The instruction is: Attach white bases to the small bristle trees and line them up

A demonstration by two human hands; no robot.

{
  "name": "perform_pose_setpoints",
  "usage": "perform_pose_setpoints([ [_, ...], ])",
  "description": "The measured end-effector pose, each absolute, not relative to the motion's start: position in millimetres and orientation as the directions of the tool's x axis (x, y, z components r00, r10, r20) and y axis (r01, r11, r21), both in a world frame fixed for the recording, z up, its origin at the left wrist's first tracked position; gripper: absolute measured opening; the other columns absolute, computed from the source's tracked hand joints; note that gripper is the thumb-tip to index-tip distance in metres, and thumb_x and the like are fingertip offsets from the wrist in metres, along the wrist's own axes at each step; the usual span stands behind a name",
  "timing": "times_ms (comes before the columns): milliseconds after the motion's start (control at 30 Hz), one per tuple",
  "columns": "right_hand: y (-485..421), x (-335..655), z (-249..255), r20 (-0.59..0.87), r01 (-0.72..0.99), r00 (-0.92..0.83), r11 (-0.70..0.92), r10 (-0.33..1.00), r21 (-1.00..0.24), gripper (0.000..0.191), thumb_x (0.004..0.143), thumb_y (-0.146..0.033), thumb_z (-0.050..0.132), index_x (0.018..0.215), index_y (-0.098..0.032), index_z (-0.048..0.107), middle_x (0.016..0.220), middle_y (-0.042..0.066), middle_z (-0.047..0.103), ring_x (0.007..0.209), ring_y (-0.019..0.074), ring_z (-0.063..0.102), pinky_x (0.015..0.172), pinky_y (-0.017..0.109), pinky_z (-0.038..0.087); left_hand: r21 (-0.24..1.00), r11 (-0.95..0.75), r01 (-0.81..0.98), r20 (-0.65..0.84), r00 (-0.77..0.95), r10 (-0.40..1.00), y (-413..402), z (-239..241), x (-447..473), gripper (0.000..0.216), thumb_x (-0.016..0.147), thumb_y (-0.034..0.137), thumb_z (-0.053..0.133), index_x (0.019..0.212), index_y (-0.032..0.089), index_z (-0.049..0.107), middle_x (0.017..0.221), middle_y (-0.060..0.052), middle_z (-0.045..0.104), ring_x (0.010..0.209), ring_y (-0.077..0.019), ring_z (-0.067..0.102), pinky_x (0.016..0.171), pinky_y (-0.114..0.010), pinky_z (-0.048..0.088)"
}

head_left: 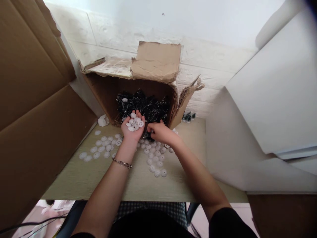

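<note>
My left hand [133, 130] is cupped palm up in front of the cardboard box's opening. A heap of small white round discs [134, 123] lies in its palm. To its right, my right hand [159, 131] has its fingers curled in a pinch; what they hold, if anything, is too small to make out. Just below those fingers is a dark bristly piece with whitish tips [148, 135]. Many more white discs [155, 158] are spread over the table on both sides of my left forearm.
The torn, open cardboard box [99, 96] lies against the wall, holding a pile of dark, frosted bristly pieces [146, 102]. More dark pieces [188, 116] sit right of it. Large cardboard [37, 132] borders the left, white panels [267, 99] the right. Crumpled white paper [103, 120] lies beside the box.
</note>
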State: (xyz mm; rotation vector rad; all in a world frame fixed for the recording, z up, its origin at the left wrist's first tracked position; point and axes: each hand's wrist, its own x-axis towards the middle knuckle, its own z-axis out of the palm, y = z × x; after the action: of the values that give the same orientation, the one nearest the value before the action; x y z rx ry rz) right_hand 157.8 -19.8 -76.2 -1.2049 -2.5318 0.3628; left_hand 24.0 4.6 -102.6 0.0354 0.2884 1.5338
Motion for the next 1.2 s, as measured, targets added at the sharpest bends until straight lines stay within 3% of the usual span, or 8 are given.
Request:
perform_pose_setpoints([
  [100,-25,163,-62,0.15,0.66,-0.617,0.612,0.772,-0.436,0.017,0.061,-0.009,0.04,0.074,-0.016,0.049,0.071,-0.001,0.053,0.066,0.0086,0.045,0.067,0.021,0.033,0.215,0.042,-0.976,-0.163,0.007,0.987,5,-102,24,0.026,0.075,0.019,0.03,0.082,0.016,0.054,0.075,-0.002,0.062,0.077,-0.0097,0.058,0.075,-0.027,0.042],
  [200,-32,173,-45,0.119,0.633,-0.626,0.592,0.771,-0.499,0.014,0.061,-0.011,0.04,0.073,-0.016,0.047,0.069,-0.002,0.051,0.062,0.0069,0.042,0.057,0.017,0.031,0.222,0.049,-0.974,-0.171,0.01,0.985,5,-102,24,0.026,0.076,0.019,0.029,0.081,0.016,0.054,0.074,-0.002,0.062,0.076,-0.0095,0.058,0.075,-0.027,0.042],
  [367,-52,200,-11,0.027,0.669,-0.621,0.547,0.784,-0.503,0.012,0.062,-0.012,0.041,0.072,-0.017,0.046,0.068,-0.003,0.051,0.06,0.0062,0.042,0.054,0.017,0.031,0.197,0.05,-0.979,-0.158,0.019,0.987,5,-104,25,0.025,0.075,0.02,0.031,0.085,0.015,0.054,0.074,-0.001,0.062,0.078,-0.0097,0.058,0.076,-0.027,0.042],
  [533,-67,226,16,0.064,0.768,-0.389,0.362,0.919,-0.528,0.013,0.065,-0.012,0.04,0.075,-0.017,0.048,0.08,0.0,0.054,0.075,0.0093,0.049,0.064,0.019,0.035,0.203,0.045,-0.978,-0.166,0.011,0.986,6,-107,26,0.024,0.075,0.019,0.032,0.082,0.015,0.054,0.072,-0.002,0.062,0.075,-0.0096,0.058,0.075,-0.026,0.043],
  [633,-62,244,15,0.052,0.805,-0.247,0.235,0.968,-0.544,0.013,0.066,-0.016,0.041,0.076,-0.016,0.049,0.077,0.002,0.054,0.071,0.0102,0.05,0.06,0.02,0.036,0.2,0.052,-0.978,-0.173,0.017,0.985,7,-107,26,0.024,0.075,0.02,0.032,0.081,0.014,0.055,0.071,-0.002,0.062,0.073,-0.0098,0.059,0.074,-0.027,0.043],
  [867,-19,275,-25,0.038,0.968,0.061,-0.05,0.997,-0.245,0.008,0.058,-0.014,0.045,0.064,-0.016,0.051,0.058,-0.001,0.052,0.052,0.008,0.042,0.046,0.019,0.029,0.211,0.051,-0.976,-0.164,0.016,0.986,5,-106,27,0.026,0.076,0.019,0.03,0.082,0.014,0.055,0.072,-0.003,0.061,0.072,-0.01,0.058,0.072,-0.027,0.043],
  [1033,12,284,-64,-0.132,0.992,0.061,-0.075,0.989,-0.106,0.017,0.059,-0.011,0.045,0.071,-0.014,0.057,0.068,0.005,0.058,0.061,0.0113,0.05,0.051,0.019,0.033,0.191,0.063,-0.98,-0.186,0.027,0.982,5,-106,27,0.024,0.075,0.019,0.032,0.083,0.015,0.054,0.072,-0.002,0.061,0.072,-0.0102,0.059,0.073,-0.027,0.043],
  [1200,25,287,-86,-0.201,0.991,0.105,-0.119,0.974,-0.061,0.022,0.059,-0.007,0.045,0.073,-0.011,0.061,0.078,0.012,0.061,0.074,0.0186,0.055,0.06,0.024,0.038,0.198,0.053,-0.979,-0.174,0.018,0.985,5,-105,27,0.024,0.075,0.019,0.031,0.084,0.015,0.054,0.072,-0.003,0.061,0.072,-0.0105,0.059,0.073,-0.028,0.043],
])
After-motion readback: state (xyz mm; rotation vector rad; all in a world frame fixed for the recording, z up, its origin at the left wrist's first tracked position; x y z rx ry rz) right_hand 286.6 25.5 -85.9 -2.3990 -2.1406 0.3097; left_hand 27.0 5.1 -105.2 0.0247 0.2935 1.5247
